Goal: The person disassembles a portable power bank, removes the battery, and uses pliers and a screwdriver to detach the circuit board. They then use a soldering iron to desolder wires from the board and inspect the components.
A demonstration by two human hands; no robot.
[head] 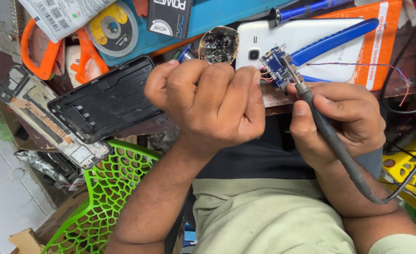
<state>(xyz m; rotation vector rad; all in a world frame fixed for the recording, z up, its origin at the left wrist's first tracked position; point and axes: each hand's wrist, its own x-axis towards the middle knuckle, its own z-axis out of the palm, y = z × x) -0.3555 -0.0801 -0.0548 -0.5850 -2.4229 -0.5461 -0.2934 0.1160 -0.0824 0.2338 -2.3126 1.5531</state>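
My left hand (212, 101) is closed in a fist around a small blue circuit board (275, 63), which sticks out at the thumb side with thin red wires under it. My right hand (344, 120) grips the dark handle of a soldering iron (328, 134). Its metal tip (290, 68) rests on the board's upper edge. The iron's black cord runs down past my right wrist and off to the right. Both hands hover over my lap, just in front of the workbench edge.
On the bench lie a white phone (307, 40) face down, blue-handled pliers (340, 40), a round dish of dark residue (219, 44), a black phone back frame (107, 101), another phone frame (43, 117) and orange scissors (52, 51). A green plastic chair (109, 188) stands at lower left.
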